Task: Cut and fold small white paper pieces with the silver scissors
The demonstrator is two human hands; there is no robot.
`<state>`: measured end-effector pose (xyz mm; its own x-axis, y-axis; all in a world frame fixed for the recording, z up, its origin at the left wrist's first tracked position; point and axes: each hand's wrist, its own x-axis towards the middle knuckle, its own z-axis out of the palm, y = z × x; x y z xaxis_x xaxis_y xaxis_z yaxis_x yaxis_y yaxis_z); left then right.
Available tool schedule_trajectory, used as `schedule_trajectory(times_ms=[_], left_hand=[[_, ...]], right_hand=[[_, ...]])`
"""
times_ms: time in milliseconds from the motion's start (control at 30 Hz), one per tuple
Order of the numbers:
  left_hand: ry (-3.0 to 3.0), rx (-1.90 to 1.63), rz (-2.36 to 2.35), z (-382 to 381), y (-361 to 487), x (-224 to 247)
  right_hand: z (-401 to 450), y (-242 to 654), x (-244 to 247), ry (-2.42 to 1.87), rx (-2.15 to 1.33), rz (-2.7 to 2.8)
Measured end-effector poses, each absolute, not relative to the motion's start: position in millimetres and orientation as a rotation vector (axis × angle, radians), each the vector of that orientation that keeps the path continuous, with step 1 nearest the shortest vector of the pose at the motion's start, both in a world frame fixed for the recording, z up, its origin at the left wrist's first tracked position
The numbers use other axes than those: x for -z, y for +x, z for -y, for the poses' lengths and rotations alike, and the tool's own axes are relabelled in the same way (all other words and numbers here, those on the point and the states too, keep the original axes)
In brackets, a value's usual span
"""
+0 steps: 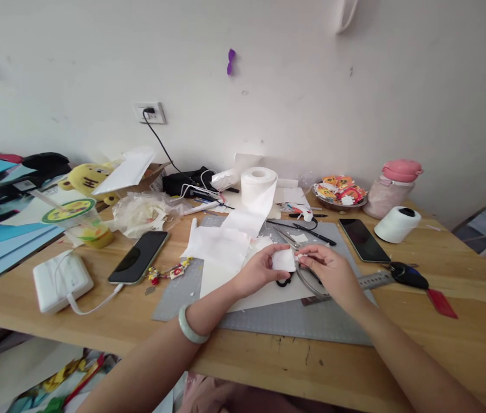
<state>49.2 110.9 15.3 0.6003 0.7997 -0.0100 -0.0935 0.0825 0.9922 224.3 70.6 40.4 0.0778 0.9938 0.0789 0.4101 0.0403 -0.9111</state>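
Observation:
My left hand grips a small white paper piece between thumb and fingers, above the grey cutting mat. At the right edge of that piece, the fingertips of my right hand are pinched together on a tiny white bit that I cannot make out. Scissors lie on the mat, partly hidden under my right hand. Beneath my hands is a larger white sheet, with loose tissue on it to the left. A metal ruler passes behind my right wrist.
A paper roll stands behind the mat. Phones lie on both sides: a charging phone and another phone. A lidded drink cup, a power bank, a thread spool and a pink bottle stand around.

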Motion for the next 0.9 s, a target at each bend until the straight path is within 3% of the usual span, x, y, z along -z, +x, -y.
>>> schedule_trajectory(times_ms=[333, 567, 900], left_hand=[[1.265, -0.733, -0.650, -107.6, 53.1, -15.0], [1.357, -0.740, -0.675, -110.7, 51.5, -8.6], [1.370, -0.734, -0.670, -109.5, 53.5, -8.0]], right_hand=[[-71.4, 221.1, -37.9, -1.363, -0.669, 1.529], [-73.5, 223.1, -35.3, -1.295, -0.774, 1.573], [-69.7, 218.7, -43.5, -1.513, -0.703, 1.520]])
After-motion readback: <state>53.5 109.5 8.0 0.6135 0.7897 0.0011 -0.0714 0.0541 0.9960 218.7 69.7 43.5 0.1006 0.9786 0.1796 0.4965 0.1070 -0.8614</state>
